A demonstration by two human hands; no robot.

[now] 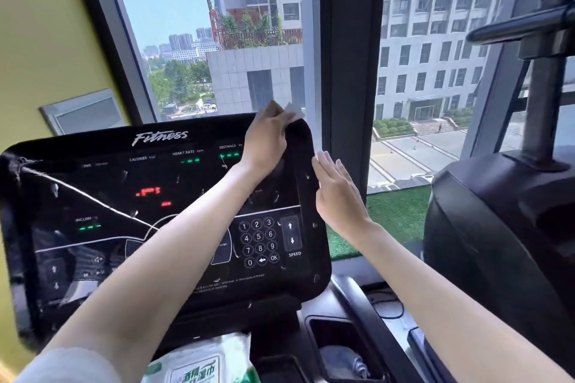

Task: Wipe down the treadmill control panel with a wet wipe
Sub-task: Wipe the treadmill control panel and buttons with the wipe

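Note:
The black treadmill control panel (149,214) fills the lower left, with lit red and green readouts and a number keypad (259,242) at its right. My left hand (267,137) reaches across to the panel's top right corner and pinches a white wet wipe (294,110) against the edge there. My right hand (337,193) hovers flat, fingers apart, just beside the panel's right edge and holds nothing.
A green and white pack of wet wipes (199,364) lies on the console tray below the panel. A cup holder (342,348) with a grey cloth sits to its right. Another black machine (504,242) stands at right; windows lie ahead.

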